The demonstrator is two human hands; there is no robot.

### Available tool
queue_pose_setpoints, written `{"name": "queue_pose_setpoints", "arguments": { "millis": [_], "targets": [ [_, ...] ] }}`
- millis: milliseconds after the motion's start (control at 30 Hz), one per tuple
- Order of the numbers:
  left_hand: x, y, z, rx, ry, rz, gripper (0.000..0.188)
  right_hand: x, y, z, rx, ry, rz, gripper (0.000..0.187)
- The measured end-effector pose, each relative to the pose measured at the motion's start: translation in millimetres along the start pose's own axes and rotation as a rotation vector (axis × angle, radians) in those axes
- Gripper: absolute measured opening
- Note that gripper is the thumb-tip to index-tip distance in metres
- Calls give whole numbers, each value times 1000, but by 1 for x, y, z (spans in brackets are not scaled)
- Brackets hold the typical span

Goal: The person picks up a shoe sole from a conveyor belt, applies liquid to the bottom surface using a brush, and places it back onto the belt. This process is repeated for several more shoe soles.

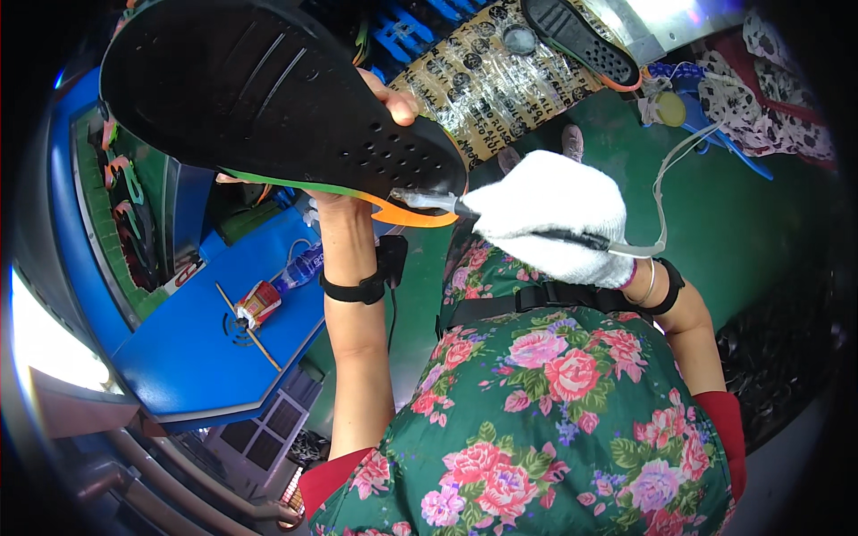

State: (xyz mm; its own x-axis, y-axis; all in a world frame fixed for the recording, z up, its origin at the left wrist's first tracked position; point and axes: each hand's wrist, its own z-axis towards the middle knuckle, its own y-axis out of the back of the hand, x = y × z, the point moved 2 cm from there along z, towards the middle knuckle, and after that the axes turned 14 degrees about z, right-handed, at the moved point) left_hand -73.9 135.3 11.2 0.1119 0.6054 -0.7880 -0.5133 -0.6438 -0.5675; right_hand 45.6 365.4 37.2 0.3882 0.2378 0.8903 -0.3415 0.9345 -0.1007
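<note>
A large black insole (268,107) with green and orange edging and a cluster of small holes fills the upper left. My left hand (391,100) is closed around it from beneath, its fingertips showing past the far edge. In a white knitted glove, my right hand (552,207) grips a slim pen-like tool (429,201). The tool's pale tip lies at the insole's near edge, beside the holes and the orange rim. A clear tube or cord (660,201) runs from the tool toward the upper right. The fingers inside the glove are pressed together around the handle.
A similar insole (585,40) and a small round clear dish (518,39) lie on a tape-covered carton (487,76) ahead. On the left, a blue table (179,357) bears a red packet (257,305), a stick and a bottle (302,266). Patterned cloth (760,98) hangs at the right.
</note>
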Motion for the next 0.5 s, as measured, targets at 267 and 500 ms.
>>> {"name": "queue_pose_setpoints", "arguments": {
  "millis": [267,500],
  "targets": [
    [1,-2,2,-63,71,92,126,-1,-4,-1,29,73,-13,18],
    [2,2,4,7,78,60,133,8,1,-6,87,65,66,18]
  ]
}}
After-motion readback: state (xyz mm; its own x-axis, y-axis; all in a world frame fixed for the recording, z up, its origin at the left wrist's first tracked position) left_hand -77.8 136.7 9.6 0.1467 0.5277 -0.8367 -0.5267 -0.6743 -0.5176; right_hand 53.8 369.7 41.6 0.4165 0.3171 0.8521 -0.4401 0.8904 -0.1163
